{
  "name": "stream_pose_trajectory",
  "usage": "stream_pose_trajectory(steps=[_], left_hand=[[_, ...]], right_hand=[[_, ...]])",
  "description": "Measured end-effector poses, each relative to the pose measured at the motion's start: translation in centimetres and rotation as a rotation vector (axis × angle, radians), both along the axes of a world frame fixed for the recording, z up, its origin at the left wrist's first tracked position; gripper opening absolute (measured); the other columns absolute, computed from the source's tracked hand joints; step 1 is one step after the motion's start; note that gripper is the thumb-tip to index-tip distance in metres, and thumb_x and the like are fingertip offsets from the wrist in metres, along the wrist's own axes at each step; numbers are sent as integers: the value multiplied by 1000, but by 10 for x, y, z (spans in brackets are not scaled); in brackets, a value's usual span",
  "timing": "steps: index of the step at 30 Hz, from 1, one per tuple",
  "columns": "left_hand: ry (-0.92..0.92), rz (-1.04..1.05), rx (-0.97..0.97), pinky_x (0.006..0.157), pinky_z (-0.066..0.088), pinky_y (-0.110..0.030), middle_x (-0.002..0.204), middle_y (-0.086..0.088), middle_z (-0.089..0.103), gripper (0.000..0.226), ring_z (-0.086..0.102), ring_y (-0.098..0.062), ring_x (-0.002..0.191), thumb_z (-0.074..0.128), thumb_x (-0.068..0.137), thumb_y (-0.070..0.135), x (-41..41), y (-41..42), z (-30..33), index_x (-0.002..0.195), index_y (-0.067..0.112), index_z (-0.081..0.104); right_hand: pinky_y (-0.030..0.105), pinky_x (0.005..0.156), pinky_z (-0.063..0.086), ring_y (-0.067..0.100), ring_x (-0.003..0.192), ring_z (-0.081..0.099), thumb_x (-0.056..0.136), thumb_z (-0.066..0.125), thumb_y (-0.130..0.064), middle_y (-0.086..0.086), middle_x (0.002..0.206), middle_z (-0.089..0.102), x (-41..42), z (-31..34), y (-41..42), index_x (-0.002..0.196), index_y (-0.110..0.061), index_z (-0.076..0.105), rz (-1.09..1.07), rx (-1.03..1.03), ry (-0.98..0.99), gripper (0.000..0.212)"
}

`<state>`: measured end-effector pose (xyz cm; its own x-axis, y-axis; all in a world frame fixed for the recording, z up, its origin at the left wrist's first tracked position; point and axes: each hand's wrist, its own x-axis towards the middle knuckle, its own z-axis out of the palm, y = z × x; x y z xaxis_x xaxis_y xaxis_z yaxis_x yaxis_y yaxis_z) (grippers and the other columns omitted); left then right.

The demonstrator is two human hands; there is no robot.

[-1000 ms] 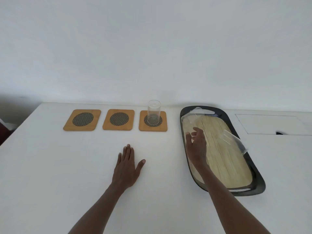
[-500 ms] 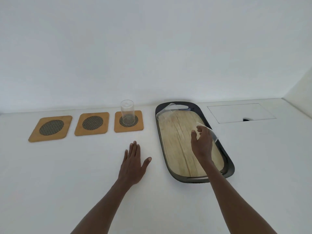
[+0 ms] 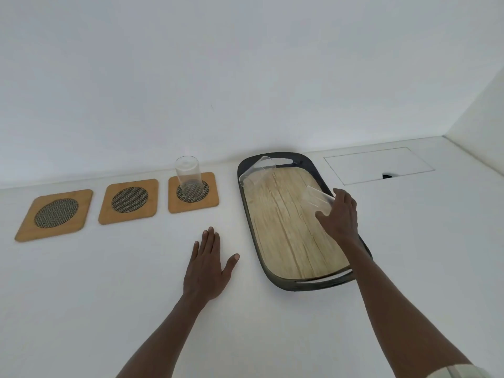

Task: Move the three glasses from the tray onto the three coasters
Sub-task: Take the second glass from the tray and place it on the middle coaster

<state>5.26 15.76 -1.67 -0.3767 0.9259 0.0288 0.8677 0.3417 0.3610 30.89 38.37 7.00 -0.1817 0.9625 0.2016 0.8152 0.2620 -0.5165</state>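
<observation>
Three wooden coasters lie in a row: left (image 3: 54, 215), middle (image 3: 128, 201) and right (image 3: 211, 199). A clear glass (image 3: 188, 177) stands upright on the right coaster. The dark tray (image 3: 246, 214) with a wood-look floor holds two more glasses. One glass (image 3: 257, 171) lies tipped at the tray's far left corner. My right hand (image 3: 339, 214) is over the tray's right side, fingers closed around the other glass (image 3: 316, 199), which is tilted. My left hand (image 3: 208, 266) rests flat on the table, fingers apart, holding nothing.
The white table (image 3: 109, 296) meets a white wall at the back and another at the far right. A rectangular hatch (image 3: 377, 165) with a small dark notch is set flush in the table behind the tray.
My right hand moved from the tray's left side to its right side and closed on the tilted glass. The view shifted right. My left hand stayed flat.
</observation>
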Motion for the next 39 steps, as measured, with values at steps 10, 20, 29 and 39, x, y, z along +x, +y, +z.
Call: stream_pose_trajectory(steps=[10,20,29,39], left_hand=[[6,3,-5,123,-2,-34,165,-3,-6,91,-10,-14,152,10,91,73,0,1,1,156,9,2],[-4,12,3,124,0,-35,165,-3,-5,89,-9,-15,152,16,93,70,1,1,2,156,9,4],[7,11,-3,123,-1,-34,165,-4,-5,90,-9,-15,152,14,92,71,1,0,3,156,9,4],[8,10,-4,123,-1,-34,165,-3,-6,89,-10,-14,152,16,93,71,1,0,1,156,10,3]], right_hand=[[48,104,44,35,127,45,76,76,-13,14,132,55,6,-13,10,133,-4,47,49,-42,-134,65],[45,93,47,33,121,43,79,75,-12,15,130,51,4,-18,6,134,-10,45,29,-60,-104,63],[42,90,45,32,116,48,77,81,-25,14,122,55,4,-20,5,135,-16,46,1,-108,-5,68],[6,70,26,13,105,41,74,83,-34,0,118,47,-29,1,-17,134,-25,51,-35,-71,382,68]])
